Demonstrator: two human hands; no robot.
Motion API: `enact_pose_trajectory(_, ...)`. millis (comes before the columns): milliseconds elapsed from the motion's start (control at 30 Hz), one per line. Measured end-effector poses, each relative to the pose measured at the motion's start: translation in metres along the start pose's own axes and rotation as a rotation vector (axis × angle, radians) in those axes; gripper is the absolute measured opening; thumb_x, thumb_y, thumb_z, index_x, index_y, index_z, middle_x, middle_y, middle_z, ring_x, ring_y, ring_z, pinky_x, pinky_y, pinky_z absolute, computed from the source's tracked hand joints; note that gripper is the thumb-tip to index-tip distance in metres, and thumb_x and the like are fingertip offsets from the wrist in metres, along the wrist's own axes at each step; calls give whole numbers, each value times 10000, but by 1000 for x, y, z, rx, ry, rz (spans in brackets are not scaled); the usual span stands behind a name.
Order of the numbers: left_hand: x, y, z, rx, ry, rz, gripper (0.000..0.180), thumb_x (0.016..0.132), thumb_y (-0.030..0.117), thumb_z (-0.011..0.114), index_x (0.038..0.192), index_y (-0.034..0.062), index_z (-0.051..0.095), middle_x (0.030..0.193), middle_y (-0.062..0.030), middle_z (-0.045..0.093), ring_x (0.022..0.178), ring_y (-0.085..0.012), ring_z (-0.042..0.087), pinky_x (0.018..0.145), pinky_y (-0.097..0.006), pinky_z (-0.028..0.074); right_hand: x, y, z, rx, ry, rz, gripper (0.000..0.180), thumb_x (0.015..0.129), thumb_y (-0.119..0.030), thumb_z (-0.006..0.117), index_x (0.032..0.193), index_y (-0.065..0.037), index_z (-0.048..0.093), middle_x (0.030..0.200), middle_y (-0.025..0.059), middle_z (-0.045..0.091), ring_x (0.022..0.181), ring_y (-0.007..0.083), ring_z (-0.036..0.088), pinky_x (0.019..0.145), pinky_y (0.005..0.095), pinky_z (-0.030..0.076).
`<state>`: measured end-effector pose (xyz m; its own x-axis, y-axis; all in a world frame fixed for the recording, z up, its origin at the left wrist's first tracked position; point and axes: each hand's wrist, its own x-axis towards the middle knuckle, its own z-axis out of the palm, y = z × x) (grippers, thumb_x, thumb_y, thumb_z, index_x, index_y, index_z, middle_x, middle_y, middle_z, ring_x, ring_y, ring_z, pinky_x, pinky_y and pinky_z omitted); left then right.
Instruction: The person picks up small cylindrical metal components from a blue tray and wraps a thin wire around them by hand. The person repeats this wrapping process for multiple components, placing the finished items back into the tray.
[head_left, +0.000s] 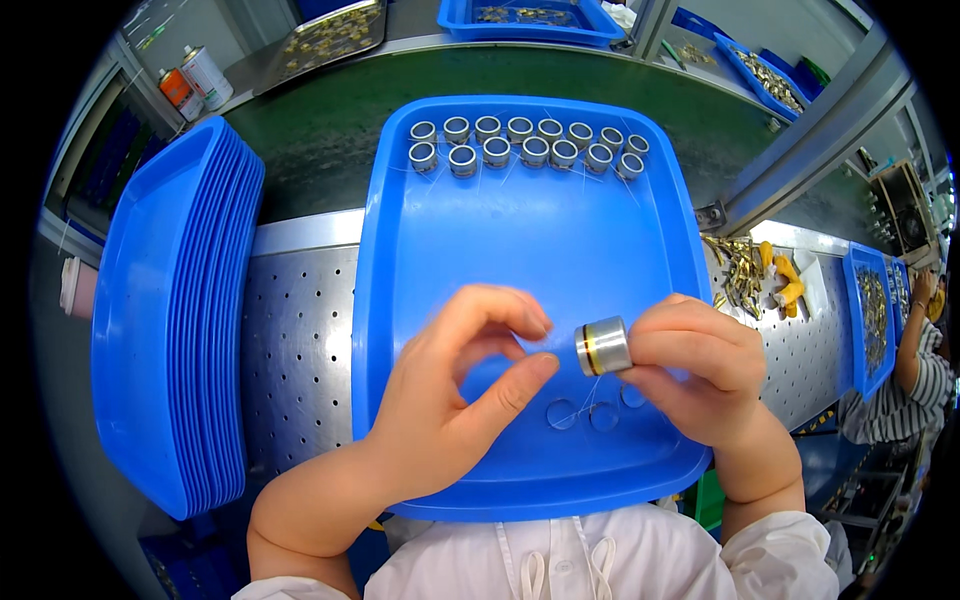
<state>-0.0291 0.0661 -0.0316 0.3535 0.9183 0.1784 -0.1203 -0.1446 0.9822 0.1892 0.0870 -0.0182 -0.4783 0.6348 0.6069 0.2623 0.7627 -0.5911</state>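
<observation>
Above the near half of the blue tray [400, 300], the right hand [700, 375] pinches a short metal ring [602, 346], silver with a yellow band at one end, between thumb and fingertips; the grip is closed on the ring's right end only. The left hand [455, 395] holds nothing: its thumb and forefinger are curled toward each other, slightly apart, with the thumb tip just beside the ring's banded face. Whether it touches the ring cannot be told.

Hazards, as judged from this position:

- Drop. The ring is held by one end, clear of the tray floor. A push from the left thumb could tip it out of the pinch, and a round part may roll to the tray's near edge.
- Entanglement. Fine pale threads appear to lie across the tray floor and trail from the ring. A snagged thread could drag neighbouring parts.
- Disturbed rows. Two rows of finished rings [530, 143] stand upright along the tray's far edge, well apart from both hands. A bump to the tray would topple them.
- Tray shift. The tray overhangs the perforated bench [300, 330] toward the person; downward pressure near that edge could tilt it.

A stack of blue trays [170, 320] stands beside it, to the left.
</observation>
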Motion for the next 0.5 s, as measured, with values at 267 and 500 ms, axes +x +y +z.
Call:
enact_pose_trajectory(267,0,10,0,356,-33,195,149,724,-21,709,858,16,657,995,-101,554,858,-165,562,718,-263,472,0,-9,5,101,-41,87,259,646,10,764,883,-6,662,896,117,634,738,220,633,618,279,508)
enact_pose_trajectory(500,0,8,3,444,-3,320,251,666,-32,753,881,9,631,1009,-113,551,892,-180,576,750,-283,499,-1,-7,2,109,-45,65,268,652,1,765,903,-11,675,959,123,617,768,199,616,626,269,503)
